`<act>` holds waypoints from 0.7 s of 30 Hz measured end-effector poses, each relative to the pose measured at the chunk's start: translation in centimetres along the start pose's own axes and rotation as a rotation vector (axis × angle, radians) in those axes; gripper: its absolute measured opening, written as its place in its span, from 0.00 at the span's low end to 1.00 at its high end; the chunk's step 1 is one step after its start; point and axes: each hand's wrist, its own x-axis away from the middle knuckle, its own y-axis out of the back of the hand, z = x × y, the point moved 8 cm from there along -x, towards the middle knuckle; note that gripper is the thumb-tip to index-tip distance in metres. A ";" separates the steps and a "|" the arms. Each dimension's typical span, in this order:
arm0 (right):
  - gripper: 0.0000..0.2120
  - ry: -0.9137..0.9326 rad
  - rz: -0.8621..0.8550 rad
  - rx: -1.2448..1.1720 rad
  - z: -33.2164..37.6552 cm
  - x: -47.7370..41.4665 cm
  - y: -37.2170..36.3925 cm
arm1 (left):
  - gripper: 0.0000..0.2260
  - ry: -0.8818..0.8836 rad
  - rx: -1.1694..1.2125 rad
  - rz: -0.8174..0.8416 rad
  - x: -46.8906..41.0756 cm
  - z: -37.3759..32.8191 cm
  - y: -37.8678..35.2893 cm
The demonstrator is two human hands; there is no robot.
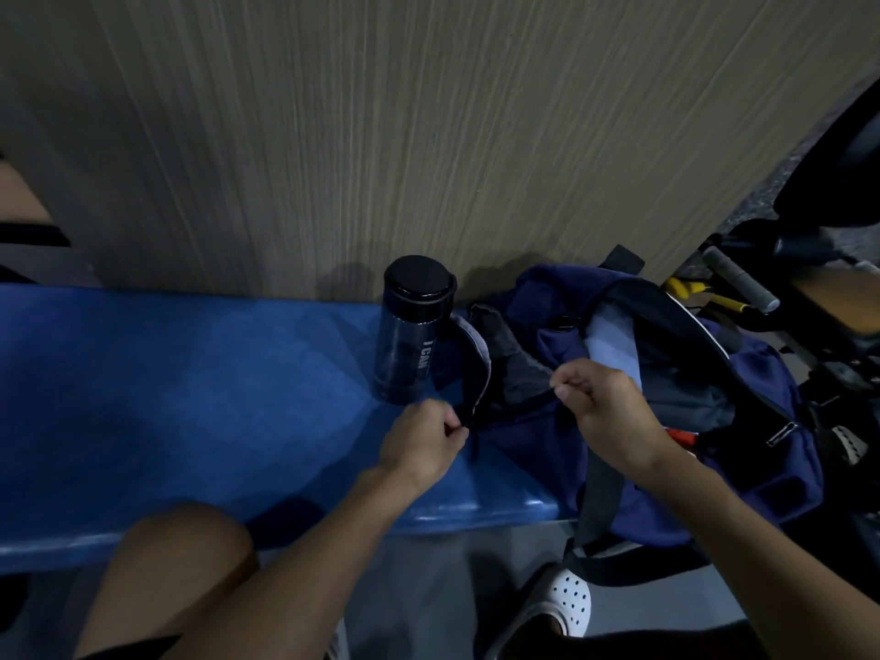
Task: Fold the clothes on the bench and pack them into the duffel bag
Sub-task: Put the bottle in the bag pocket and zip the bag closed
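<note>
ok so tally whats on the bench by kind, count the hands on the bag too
water bottle: 1
duffel bag: 1
hands pinching the bag's opening: 2, left hand and right hand
total: 4

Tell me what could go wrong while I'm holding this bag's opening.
The bottle stands right against the bag, close to your left hand; a tug could tip it. The bag hangs over the bench edge, so pulling with your right hand might slide it off. Dark cloth near the opening may snag.
</note>
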 end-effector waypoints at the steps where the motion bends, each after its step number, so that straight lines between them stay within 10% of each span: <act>1: 0.11 0.002 -0.002 -0.016 -0.1 0.1 -0.1 | 0.07 -0.027 -0.038 -0.022 0.3 -0.3 0.6; 9: 0.10 0.027 -0.049 0.000 0.1 -0.3 -1.7 | 0.17 -0.415 0.066 -0.825 5.4 -7.1 12.4; 13: 0.09 -0.015 -0.108 0.046 0.3 -0.8 -2.0 | 0.32 -0.334 0.045 -0.724 2.9 -6.2 13.5; 21: 0.20 -0.095 -0.245 0.097 0.4 -2.1 -1.4 | 0.31 -0.326 0.210 -0.490 -0.1 -5.6 12.9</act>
